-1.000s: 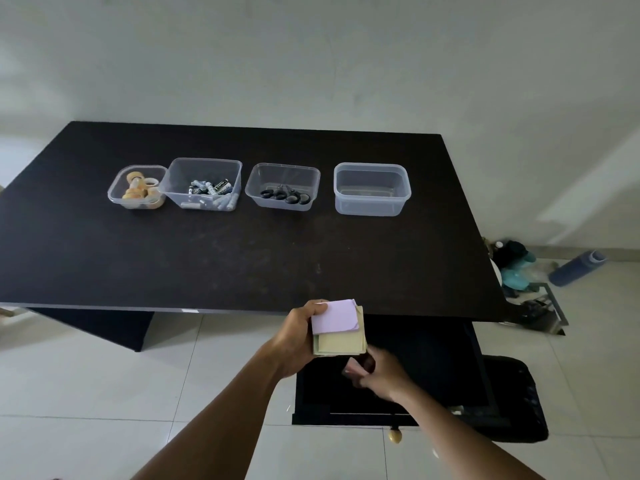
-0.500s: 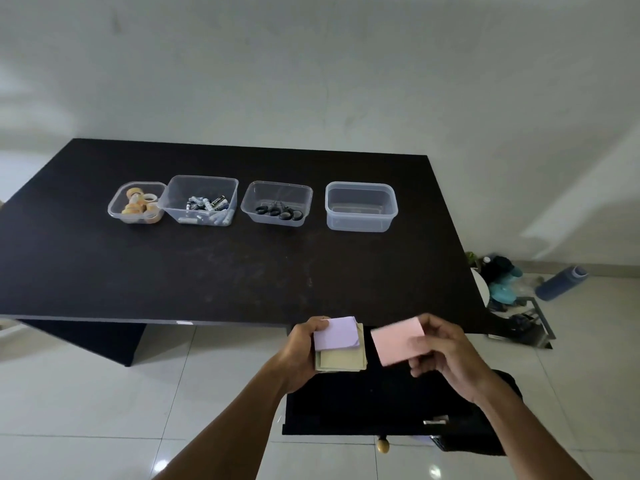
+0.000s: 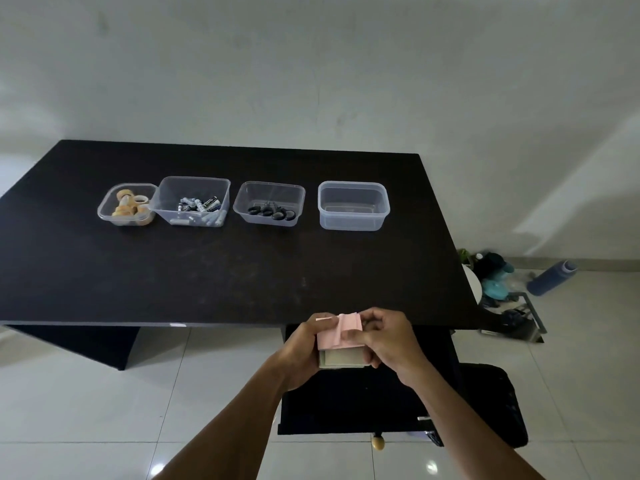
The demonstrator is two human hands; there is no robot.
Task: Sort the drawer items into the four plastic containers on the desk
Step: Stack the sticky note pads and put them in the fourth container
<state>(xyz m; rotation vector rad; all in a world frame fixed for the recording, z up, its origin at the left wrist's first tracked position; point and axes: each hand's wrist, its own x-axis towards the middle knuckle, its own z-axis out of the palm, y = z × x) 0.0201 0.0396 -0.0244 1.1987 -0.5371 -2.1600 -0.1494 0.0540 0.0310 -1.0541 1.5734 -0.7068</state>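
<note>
A stack of sticky-note pads (image 3: pixel 341 356), pink on top and yellowish below, is gripped between both hands just in front of the desk's front edge. My left hand (image 3: pixel 303 351) holds its left side, my right hand (image 3: pixel 388 341) pinches the pink pad from the right. Four clear plastic containers line the black desk (image 3: pixel 207 271): one with tape rolls (image 3: pixel 126 204), one with batteries (image 3: pixel 194 200), one with black scissors (image 3: pixel 270 202), and one with nothing in it (image 3: pixel 353 205). The open drawer (image 3: pixel 346 403) lies below my hands.
A blue bottle (image 3: pixel 550 280), a teal object and dark gear sit on the tiled floor at the right. A black bag (image 3: pixel 491 403) stands beside the drawer. The drawer's round knob (image 3: pixel 378 442) sticks out toward me.
My right hand brought the pink pad from the drawer up and onto the stack in my left hand, covering the purple pad. The view tilted slightly.
</note>
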